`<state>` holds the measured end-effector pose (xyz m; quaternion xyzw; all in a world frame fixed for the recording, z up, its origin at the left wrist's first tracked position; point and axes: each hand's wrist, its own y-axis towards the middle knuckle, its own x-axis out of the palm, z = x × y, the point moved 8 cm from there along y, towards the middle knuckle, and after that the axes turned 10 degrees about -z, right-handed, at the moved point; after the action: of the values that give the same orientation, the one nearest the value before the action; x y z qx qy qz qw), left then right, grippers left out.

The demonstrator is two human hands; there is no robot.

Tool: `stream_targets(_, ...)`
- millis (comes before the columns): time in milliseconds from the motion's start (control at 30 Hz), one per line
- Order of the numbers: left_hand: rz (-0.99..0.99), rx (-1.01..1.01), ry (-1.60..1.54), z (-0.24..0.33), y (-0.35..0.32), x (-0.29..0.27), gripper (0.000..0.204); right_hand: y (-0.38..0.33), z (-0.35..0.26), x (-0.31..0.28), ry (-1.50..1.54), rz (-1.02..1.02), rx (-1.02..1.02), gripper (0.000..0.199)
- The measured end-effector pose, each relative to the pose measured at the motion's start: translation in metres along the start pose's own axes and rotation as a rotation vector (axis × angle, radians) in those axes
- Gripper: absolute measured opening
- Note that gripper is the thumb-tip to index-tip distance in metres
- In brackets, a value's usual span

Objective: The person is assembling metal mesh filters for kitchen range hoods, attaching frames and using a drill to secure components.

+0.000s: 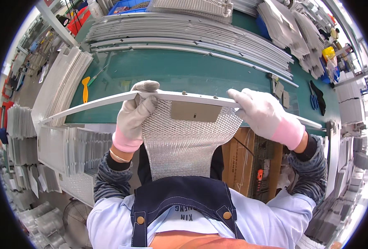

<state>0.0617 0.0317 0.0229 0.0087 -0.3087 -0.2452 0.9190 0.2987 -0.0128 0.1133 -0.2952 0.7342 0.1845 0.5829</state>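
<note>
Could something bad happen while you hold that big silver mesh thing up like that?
Maybe. The mesh panel hangs from a long metal strip, which both gloved hands grip near its middle: left hand, right hand. Its far ends stick out unsupported, so they might sag or bump the stacked panels beside the green table. The mesh edges look rough and could snag the gloves or the apron that the mesh hangs against.

Mesh panel [184, 145] bottom behind apron [184, 199].
</note>
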Motion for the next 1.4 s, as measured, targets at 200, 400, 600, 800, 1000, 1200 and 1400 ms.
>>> stream_targets(200,-0.154,0.137,0.005,0.023,-0.012,0.024,0.035,-0.004,-0.028,-0.006,0.116,-0.138,-0.008,0.066)
stream_targets(400,-0.045,0.082,0.128,0.03,-0.013,0.031,0.036,0.012,-0.05,-0.018,-0.008,-0.174,0.163,0.062)
stream_targets(600,-0.027,0.142,1.389,0.055,-0.013,0.055,0.021,0.041,-0.021,-0.019,0.534,-0.102,0.265,0.024)
stream_targets(800,-0.417,0.806,2.092,0.128,0.002,0.126,0.041,0.047,-0.02,-0.023,0.459,-0.101,0.227,0.022)
stream_targets(1000,-0.429,-0.373,1.207,0.077,0.058,0.089,0.033,0.032,-0.003,-0.017,0.458,-0.001,0.334,0.025)
stream_targets(1200,-0.11,-0.209,0.781,-0.016,-0.021,0.021,0.022,0.039,0.018,-0.009,0.551,0.006,0.29,0.025)
stream_targets(1400,-0.34,-0.223,0.584,-0.085,-0.107,-0.013,0.045,0.07,0.054,0.012,0.515,-0.005,0.235,0.027)
